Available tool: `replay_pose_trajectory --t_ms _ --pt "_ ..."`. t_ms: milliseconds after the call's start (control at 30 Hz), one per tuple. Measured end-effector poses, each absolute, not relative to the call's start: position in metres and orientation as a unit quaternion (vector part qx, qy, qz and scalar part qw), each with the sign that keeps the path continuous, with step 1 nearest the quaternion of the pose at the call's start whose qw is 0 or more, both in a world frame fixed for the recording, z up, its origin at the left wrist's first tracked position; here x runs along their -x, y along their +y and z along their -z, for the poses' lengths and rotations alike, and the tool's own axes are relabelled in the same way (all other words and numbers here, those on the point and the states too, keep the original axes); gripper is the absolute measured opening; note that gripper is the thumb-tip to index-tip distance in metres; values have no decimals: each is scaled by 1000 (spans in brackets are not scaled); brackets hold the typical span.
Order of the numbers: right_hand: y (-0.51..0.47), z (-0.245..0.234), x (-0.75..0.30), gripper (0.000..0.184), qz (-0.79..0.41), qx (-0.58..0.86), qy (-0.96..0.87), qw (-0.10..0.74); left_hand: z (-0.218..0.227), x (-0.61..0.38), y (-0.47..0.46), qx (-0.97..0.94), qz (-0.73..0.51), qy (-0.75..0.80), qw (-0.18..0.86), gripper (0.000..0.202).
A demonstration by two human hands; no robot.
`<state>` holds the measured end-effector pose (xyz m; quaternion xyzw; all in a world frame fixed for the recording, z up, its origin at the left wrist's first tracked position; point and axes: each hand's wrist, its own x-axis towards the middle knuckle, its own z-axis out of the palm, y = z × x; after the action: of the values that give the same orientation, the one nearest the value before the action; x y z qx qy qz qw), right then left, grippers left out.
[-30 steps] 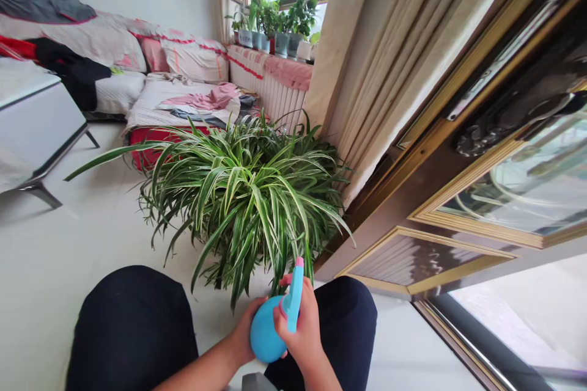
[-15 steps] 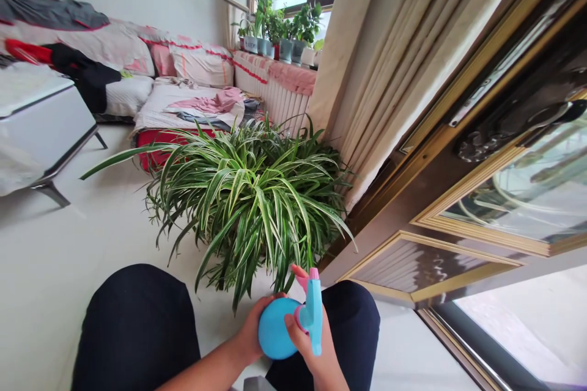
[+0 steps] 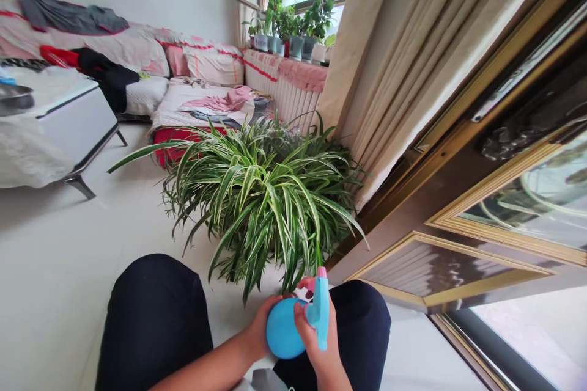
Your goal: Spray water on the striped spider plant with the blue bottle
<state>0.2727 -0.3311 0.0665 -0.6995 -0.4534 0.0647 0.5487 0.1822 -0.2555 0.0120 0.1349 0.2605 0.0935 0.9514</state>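
Between my knees I hold a blue spray bottle (image 3: 285, 331) with a light blue and pink spray head. My left hand (image 3: 260, 324) is wrapped round the side of its round body; part of its fingers is hidden behind the bottle. My right hand (image 3: 316, 336) grips the neck, thumb on the near side and fingers up by the pink trigger. The pink nozzle points away from me at a large spider plant (image 3: 270, 189) with long green-and-white leaves. The lowest leaves hang just beyond the bottle. The plant's pot is hidden under the foliage.
A brown door (image 3: 413, 238) with gold trim stands close on the right, beside a beige curtain (image 3: 440, 43). On the left is a low white table (image 3: 77, 128). Behind the plant are a sofa (image 3: 211, 67) with clothes and several potted plants (image 3: 296, 30) by the window.
The whole view has shifted, so the surroundings sit a little farther right. Both hands keep their hold on the spray bottle; the fingers by the trigger look slightly more curled.
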Motion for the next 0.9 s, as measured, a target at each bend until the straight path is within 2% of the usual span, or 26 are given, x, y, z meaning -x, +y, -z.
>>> replay_pose_trajectory --t_ms 133,300,467,633,767,900 --pt "-330 -65 -277 53 -93 677 -492 539 -14 -182 -257 -135 -96 257 952 31" --pt "-322 -77 -279 64 -143 614 -549 549 -13 -176 -249 -143 -55 219 964 40" --pt "-301 -106 -288 57 -235 545 -580 558 -11 -158 -230 -132 22 121 984 57" --pt "-277 -147 -299 62 -323 496 -554 586 -26 -151 -208 -110 53 0 993 81" --pt "-268 -181 -301 63 -274 493 -553 613 -49 -154 -193 -131 -7 -3 991 73" --pt "-268 -218 -299 45 -152 551 -517 637 -73 -154 -183 -171 -47 -23 984 72"
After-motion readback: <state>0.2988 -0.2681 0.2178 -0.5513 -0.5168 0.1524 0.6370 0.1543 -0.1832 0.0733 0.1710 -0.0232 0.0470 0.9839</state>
